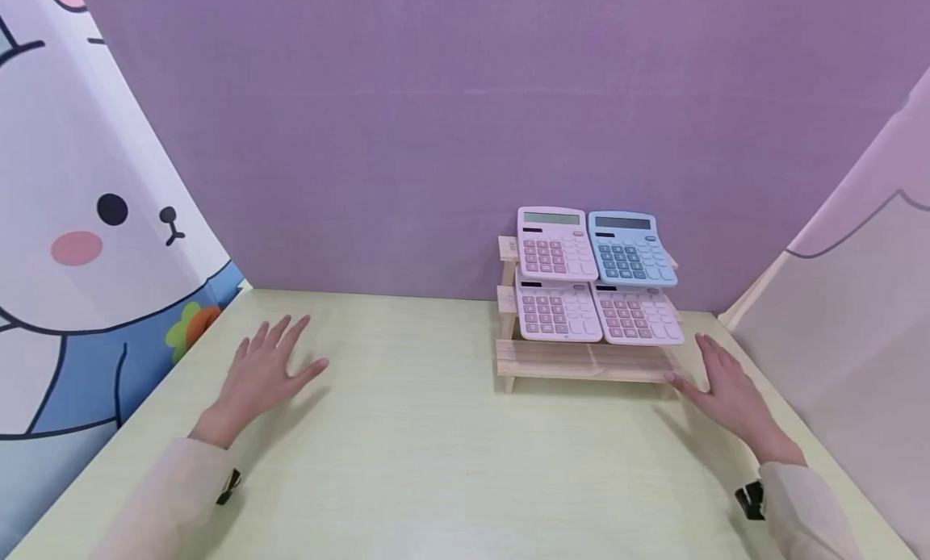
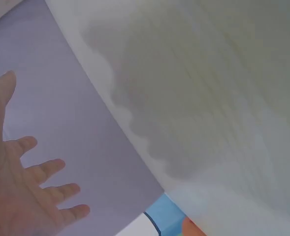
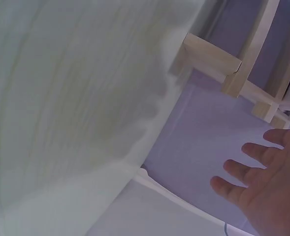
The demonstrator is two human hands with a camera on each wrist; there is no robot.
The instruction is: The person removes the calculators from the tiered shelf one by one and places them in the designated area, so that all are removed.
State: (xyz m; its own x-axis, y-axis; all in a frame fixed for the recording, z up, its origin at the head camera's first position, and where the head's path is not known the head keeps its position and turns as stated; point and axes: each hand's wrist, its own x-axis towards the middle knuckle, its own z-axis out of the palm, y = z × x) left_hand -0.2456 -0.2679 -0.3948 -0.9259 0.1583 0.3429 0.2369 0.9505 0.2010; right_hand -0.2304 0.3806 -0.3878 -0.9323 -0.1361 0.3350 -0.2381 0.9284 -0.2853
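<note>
At one o'clock, four calculators (image 1: pixel 559 257) sit on a tiered wooden rack (image 1: pixel 581 365); left hand (image 1: pixel 260 374), right hand (image 1: pixel 735 400) empty, fingers (image 2: pixel 50 168) wide; work perhaps unbegun or finished.

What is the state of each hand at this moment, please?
Left hand: open, holding nothing.
Right hand: open, holding nothing, near the wooden rack.

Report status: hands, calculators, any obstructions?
Left hand spread, empty. Right hand empty, near wooden rack. Four calculators, one blue, on rack. No obstruction visible.
</note>
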